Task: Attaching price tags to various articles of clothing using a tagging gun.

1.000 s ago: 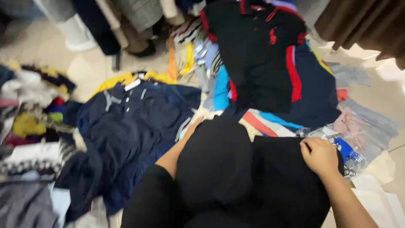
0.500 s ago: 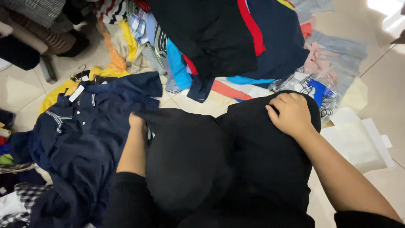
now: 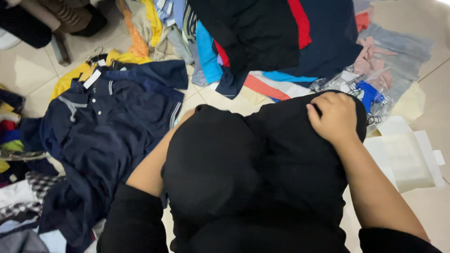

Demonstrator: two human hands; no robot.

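While both hands work the cloth:
Right hand (image 3: 333,117): clenched on black garment (image 3: 281,164) (top edge)
Left hand: hidden under it, grip unclear
Beside: navy polo shirt (image 3: 112,126)

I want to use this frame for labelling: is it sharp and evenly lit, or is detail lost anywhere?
Head view: mostly sharp; the right hand is crisp, the black garment shows almost no fold detail, the left hand is hidden under it, and the floor tile blows out top right.

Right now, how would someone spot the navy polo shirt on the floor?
Start at the black garment under the right hand. Just left of it, the navy polo shirt lies spread flat on the tiles. Unlike its neighbours, it has pale-striped collar and cuffs and a white neck tag.
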